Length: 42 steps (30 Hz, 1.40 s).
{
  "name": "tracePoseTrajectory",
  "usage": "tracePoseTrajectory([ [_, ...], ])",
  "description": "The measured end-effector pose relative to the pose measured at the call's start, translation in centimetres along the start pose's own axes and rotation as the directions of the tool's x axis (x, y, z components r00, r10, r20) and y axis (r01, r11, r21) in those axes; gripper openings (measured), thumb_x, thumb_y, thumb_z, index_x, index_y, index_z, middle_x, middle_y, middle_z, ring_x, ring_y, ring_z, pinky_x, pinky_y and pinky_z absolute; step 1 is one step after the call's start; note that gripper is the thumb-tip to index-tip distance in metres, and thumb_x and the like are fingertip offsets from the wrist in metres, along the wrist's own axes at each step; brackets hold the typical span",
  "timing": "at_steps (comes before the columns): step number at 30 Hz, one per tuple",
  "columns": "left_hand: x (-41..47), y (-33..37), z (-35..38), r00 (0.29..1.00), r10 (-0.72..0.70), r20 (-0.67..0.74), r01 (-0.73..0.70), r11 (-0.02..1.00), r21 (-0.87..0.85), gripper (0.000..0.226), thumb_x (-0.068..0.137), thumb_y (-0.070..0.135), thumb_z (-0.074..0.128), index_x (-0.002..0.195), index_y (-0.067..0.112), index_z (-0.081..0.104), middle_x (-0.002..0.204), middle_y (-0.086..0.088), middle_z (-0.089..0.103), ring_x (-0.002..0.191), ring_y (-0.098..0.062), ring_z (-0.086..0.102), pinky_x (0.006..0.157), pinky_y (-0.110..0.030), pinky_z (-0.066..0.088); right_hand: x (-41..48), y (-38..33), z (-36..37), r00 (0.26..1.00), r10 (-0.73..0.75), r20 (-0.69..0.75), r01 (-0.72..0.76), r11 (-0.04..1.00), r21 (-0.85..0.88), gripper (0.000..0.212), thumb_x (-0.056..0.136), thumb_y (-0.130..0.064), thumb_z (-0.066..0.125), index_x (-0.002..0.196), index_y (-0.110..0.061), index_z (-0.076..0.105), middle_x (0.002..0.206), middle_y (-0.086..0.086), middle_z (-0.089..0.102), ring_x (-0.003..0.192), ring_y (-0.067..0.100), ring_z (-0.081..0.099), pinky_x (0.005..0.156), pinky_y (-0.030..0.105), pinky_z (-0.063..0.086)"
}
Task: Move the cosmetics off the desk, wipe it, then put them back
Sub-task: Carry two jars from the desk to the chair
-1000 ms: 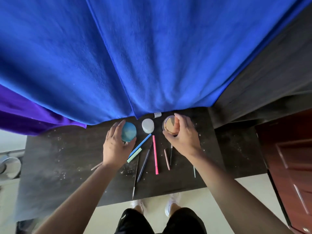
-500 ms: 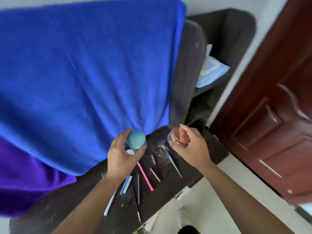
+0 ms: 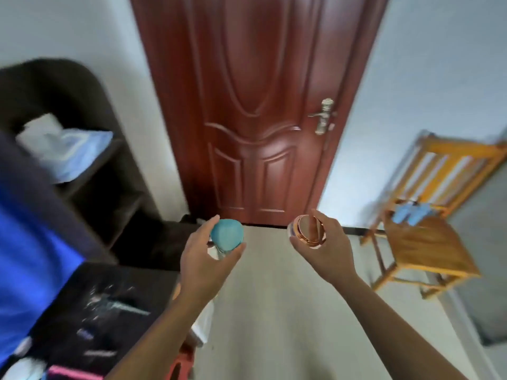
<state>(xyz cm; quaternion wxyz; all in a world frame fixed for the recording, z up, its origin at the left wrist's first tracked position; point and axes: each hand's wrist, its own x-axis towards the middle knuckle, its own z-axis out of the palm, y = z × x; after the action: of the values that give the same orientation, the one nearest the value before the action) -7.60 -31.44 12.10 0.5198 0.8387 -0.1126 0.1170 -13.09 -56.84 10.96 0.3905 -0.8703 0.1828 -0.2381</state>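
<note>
A teal-lidded jar [image 3: 227, 233] is gripped by the left hand [image 3: 204, 259], and a rose-gold jar [image 3: 308, 231] by the right hand [image 3: 326, 250], both held above the floor. The dark table [image 3: 137, 275], with blurred cosmetics [image 3: 126, 307] lying on it, is seen at eight o'clock, and a wooden chair [image 3: 428, 242] at three o'clock.

- In your left hand [image 3: 203, 259], the teal jar [image 3: 227, 233] has a smooth, matt lid over a clear, glassy body.
- In your right hand [image 3: 329, 248], the rose-gold jar [image 3: 308, 233] shines like polished metal.
- The door [image 3: 255, 105] is glossy, varnished red-brown wood; its handle [image 3: 323, 116] is brassy metal.
- The chair [image 3: 428, 248] is smooth, varnished yellow wood.
- The blue cloth [image 3: 33, 256] looks soft and matt.
- The desk [image 3: 109, 297] is dark and matt, dusted with pale powder.
</note>
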Motion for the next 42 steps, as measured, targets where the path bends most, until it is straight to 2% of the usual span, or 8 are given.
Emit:
tracePoseTrajectory([
  [3,0.4,4.1,9.0,0.989,0.053,0.138,-0.055,0.998,0.008,0.076,0.065,0.051,0.086,0.133,0.037,0.054,0.123,0.014,0.06,0.107,-0.009,0.06,0.094,-0.03,0.053,0.6,7.1,-6.7,0.99,0.073,-0.117,-0.076,0.997,-0.027,0.077,0.063,-0.071,0.068,0.132,-0.041,0.05,0.107,-0.027,0.053,0.099,-0.006,0.051,0.085,0.019,0.04],
  [6,0.3,8.3,18.6,0.971,0.116,0.209,-0.115,0.993,-0.018,0.077,0.064,0.055,0.084,0.132,0.036,0.055,0.122,0.017,0.059,0.107,-0.003,0.056,0.091,-0.01,0.042,2.3,14.1,-13.4,0.97,0.156,-0.186,-0.17,0.984,-0.062,0.075,0.067,-0.073,0.07,0.131,-0.038,0.053,0.114,-0.022,0.057,0.105,0.0,0.055,0.086,0.02,0.043],
  [13,0.1,18.7,38.5,0.906,0.205,0.37,-0.183,0.979,-0.095,0.081,0.065,0.06,0.079,0.135,0.027,0.055,0.123,0.014,0.059,0.108,-0.004,0.054,0.083,0.002,0.035,7.4,26.5,-29.0,0.919,0.233,-0.317,-0.268,0.961,-0.071,0.059,0.071,-0.059,0.079,0.122,-0.037,0.057,0.107,-0.023,0.055,0.094,0.002,0.058,0.072,0.013,0.042],
  [16,0.3,21.6,44.9,0.874,0.195,0.444,-0.156,0.98,-0.124,0.079,0.069,0.049,0.085,0.138,0.027,0.053,0.126,0.012,0.058,0.112,-0.011,0.057,0.091,-0.02,0.051,10.4,30.7,-34.1,0.897,0.282,-0.34,-0.33,0.94,-0.091,0.065,0.072,-0.062,0.078,0.128,-0.035,0.057,0.112,-0.017,0.058,0.096,0.004,0.058,0.073,0.016,0.043],
  [19,1.2,22.8,50.4,0.851,0.205,0.483,-0.15,0.977,-0.15,0.076,0.072,0.043,0.086,0.138,0.03,0.051,0.126,0.015,0.056,0.112,-0.017,0.06,0.092,-0.04,0.056,13.2,34.5,-36.9,0.868,0.325,-0.376,-0.377,0.923,-0.073,0.071,0.072,-0.069,0.074,0.132,-0.034,0.056,0.114,-0.016,0.058,0.099,0.005,0.059,0.078,0.017,0.046],
  [25,5.4,22.8,64.0,0.809,0.218,0.546,-0.144,0.974,-0.176,0.077,0.07,0.048,0.084,0.137,0.035,0.048,0.117,0.04,0.045,0.114,-0.015,0.058,0.085,-0.037,0.06,20.6,43.4,-39.6,0.805,0.43,-0.408,-0.495,0.867,-0.062,0.069,0.072,-0.069,0.073,0.129,-0.034,0.056,0.105,-0.02,0.052,0.085,-0.003,0.053,0.065,0.006,0.033],
  [38,16.9,27.8,93.7,0.658,0.272,0.702,-0.214,0.962,-0.172,0.079,0.072,0.039,0.085,0.139,0.032,0.043,0.131,0.013,0.052,0.119,-0.009,0.05,0.089,-0.014,0.048,41.3,61.5,-45.2,0.712,0.585,-0.387,-0.673,0.726,-0.14,0.077,0.073,-0.072,0.07,0.135,-0.031,0.049,0.112,-0.015,0.049,0.095,0.008,0.053,0.06,0.005,0.029],
  [42,15.9,26.9,100.4,0.64,0.246,0.728,-0.22,0.966,-0.134,0.078,0.078,0.042,0.081,0.142,0.032,0.037,0.136,0.013,0.05,0.123,-0.004,0.046,0.095,-0.017,0.049,43.8,68.7,-46.1,0.7,0.629,-0.337,-0.698,0.703,-0.138,0.076,0.073,-0.068,0.073,0.135,-0.035,0.048,0.115,-0.016,0.049,0.1,0.011,0.054,0.074,0.018,0.042],
])
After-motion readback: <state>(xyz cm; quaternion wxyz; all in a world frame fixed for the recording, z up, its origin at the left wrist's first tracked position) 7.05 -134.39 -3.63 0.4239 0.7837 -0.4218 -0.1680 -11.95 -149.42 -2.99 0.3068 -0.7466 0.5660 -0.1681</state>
